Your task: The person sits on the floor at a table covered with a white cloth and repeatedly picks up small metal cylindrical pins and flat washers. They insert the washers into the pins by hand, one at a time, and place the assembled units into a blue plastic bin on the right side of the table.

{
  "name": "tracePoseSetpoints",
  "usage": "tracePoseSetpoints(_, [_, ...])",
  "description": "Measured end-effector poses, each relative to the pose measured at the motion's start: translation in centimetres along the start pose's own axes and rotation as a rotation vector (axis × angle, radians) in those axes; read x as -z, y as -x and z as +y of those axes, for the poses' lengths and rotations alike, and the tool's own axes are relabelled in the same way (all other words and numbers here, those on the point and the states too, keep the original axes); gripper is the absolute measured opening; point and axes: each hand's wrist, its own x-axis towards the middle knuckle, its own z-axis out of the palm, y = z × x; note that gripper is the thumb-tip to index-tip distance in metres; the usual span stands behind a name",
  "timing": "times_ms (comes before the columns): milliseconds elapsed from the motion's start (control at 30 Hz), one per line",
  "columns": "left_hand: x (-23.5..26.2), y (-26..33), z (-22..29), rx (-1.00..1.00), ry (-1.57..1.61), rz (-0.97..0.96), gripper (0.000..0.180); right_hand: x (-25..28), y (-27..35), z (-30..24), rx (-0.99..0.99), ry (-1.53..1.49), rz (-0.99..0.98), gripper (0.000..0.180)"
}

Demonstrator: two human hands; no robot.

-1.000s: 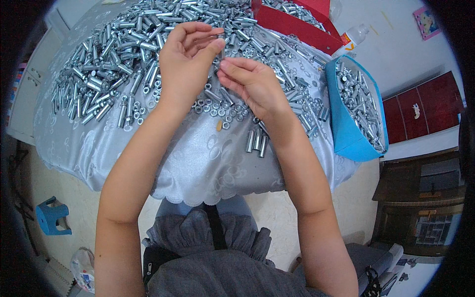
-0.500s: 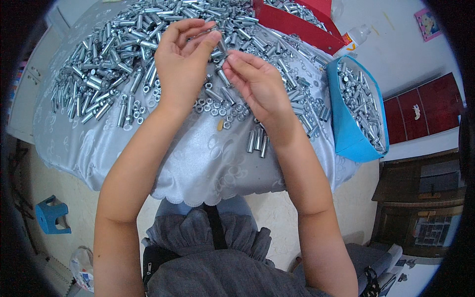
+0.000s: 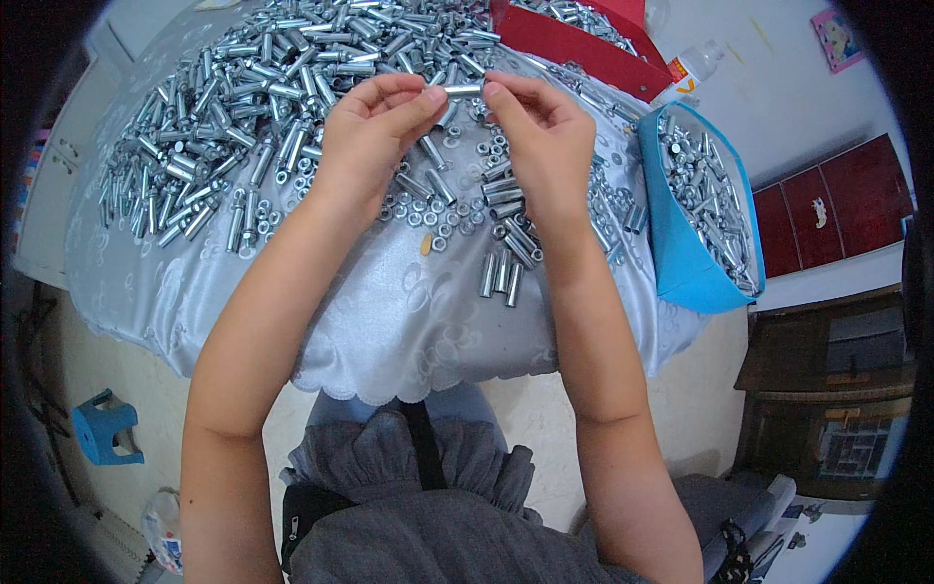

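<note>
A shiny metal sleeve anchor (image 3: 462,91) lies level between my two hands, above the table. My left hand (image 3: 375,127) pinches its left end between thumb and fingers. At the other end, the thumb and fingertips of my right hand (image 3: 547,127) are closed on it. Behind and left of my hands spreads a big heap of metal anchor bolts (image 3: 224,107). Loose nuts (image 3: 420,209) lie just below my left hand. Several metal sleeves (image 3: 501,275) rest near my right wrist, some partly hidden by it.
A blue fabric bin (image 3: 671,243) full of metal parts stands at the table's right. Behind it are a red box (image 3: 584,54) and a clear plastic bottle (image 3: 696,66). A silvery patterned cloth (image 3: 389,321) covers the table. A blue stool (image 3: 105,428) stands on the floor at left.
My right hand has moved up and to the right. The anchor, upright and tilted before, is now level between both hands. More sleeves beside my right wrist have come into sight.
</note>
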Motion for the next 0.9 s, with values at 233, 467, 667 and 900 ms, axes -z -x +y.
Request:
tracePoseSetpoints(233, [-0.1,0.1,-0.1,0.256,0.191,-0.135,0.020,0.8,-0.3,-1.3,0.075,0.048,-0.085,0.017])
tracePoseSetpoints(467, [-0.3,0.2,0.0,0.298,0.246,-0.168,0.019,1.3,-0.7,-1.2,0.181,0.086,-0.118,0.016])
tracePoseSetpoints(667, [0.6,-0.5,0.0,0.417,0.385,-0.327,0.020,1.3,-0.7,-1.4,0.166,0.046,-0.200,0.014])
tracePoseSetpoints(900, [-0.5,0.5,0.7,0.524,0.333,-0.321,0.036,0.9,-0.4,-1.8,0.107,-0.081,-0.246,0.018])
